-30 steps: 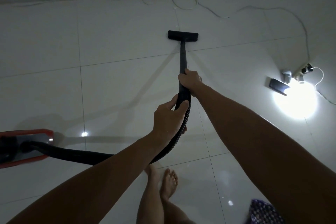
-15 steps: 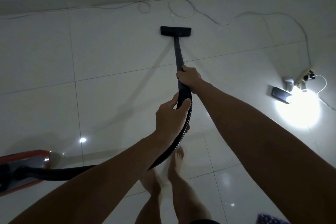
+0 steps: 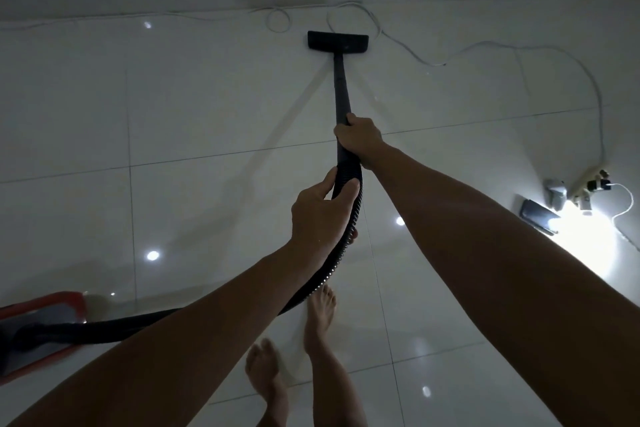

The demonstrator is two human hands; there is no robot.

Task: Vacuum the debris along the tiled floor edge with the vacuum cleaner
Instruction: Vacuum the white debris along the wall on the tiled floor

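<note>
Wand (image 3: 341,87): long axis 6–12 o'clock, floor nozzle (image 3: 338,42) at 12, near wall edge, beside white cable (image 3: 398,42) | right hand (image 3: 358,139) grips wand | left hand (image 3: 320,215) grips ribbed hose (image 3: 332,263) just behind | red canister (image 3: 45,308) at 8 o'clock.

One vacuum cleaner body (image 3: 41,326), one hose (image 3: 332,263), one wand (image 3: 341,90) and one floor nozzle (image 3: 337,42) are counted, along with two hands, the left hand (image 3: 320,215) and the right hand (image 3: 358,139), two bare feet (image 3: 320,315), one white cable (image 3: 485,45) and one phone (image 3: 536,217).
</note>
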